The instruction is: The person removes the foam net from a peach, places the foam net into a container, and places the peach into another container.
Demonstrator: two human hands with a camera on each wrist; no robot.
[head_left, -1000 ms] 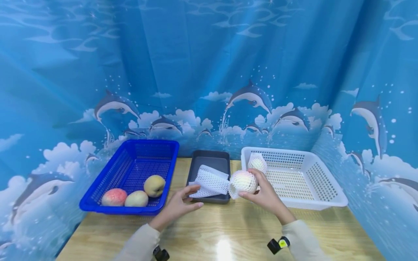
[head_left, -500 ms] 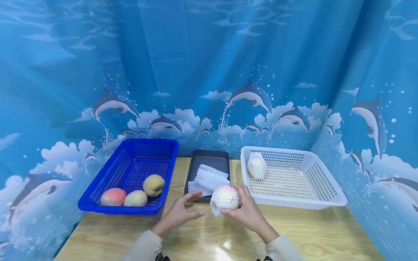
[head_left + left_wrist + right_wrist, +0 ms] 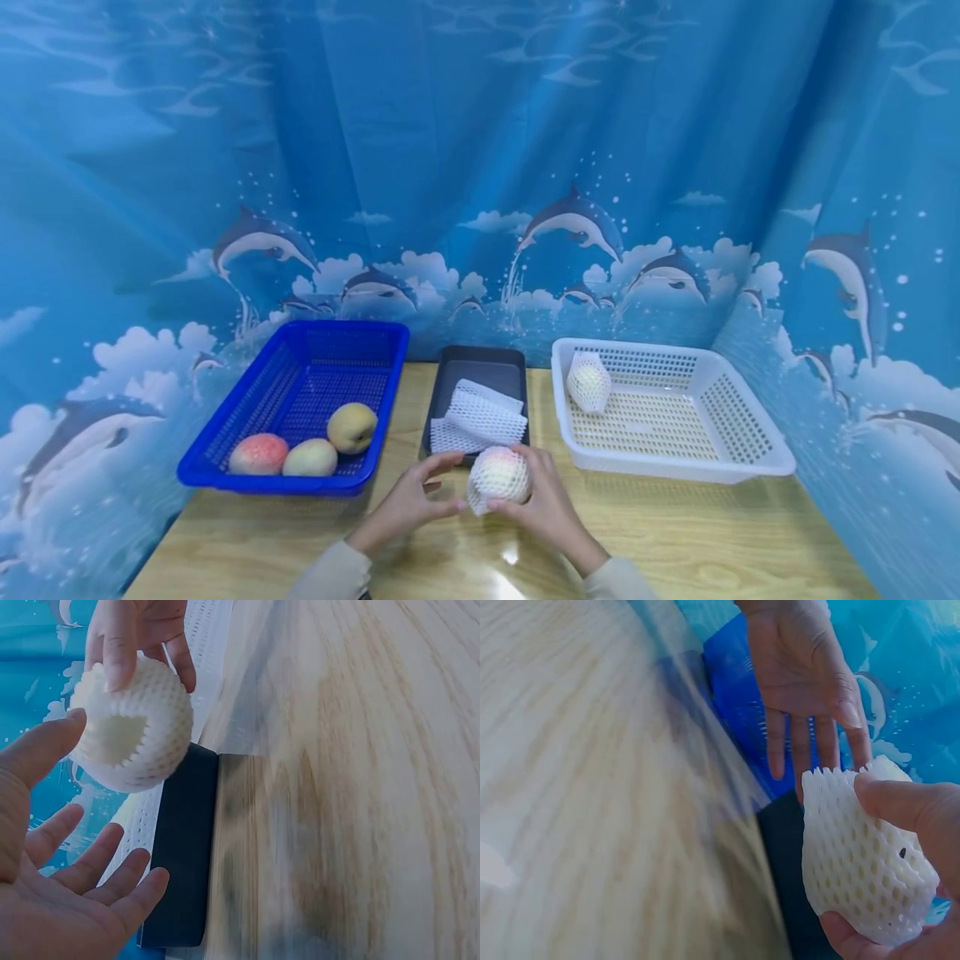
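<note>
Your right hand (image 3: pixel 549 504) grips the net-wrapped fruit (image 3: pixel 500 477) over the worktop (image 3: pixel 690 533), by the near edge of the dark tray (image 3: pixel 482 364). Your left hand (image 3: pixel 411 502): fingers apart, just beside the fruit; can't tell if thumb touches.

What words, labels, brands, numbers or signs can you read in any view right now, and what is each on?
None: no view shows readable text.
Netted fruit in the right hand: no lettering; one dark mark in the right wrist view is too small to identify.
Blue basket, white basket, dark tray: no lettering visible.
Backdrop: printed dolphins, no words.
</note>
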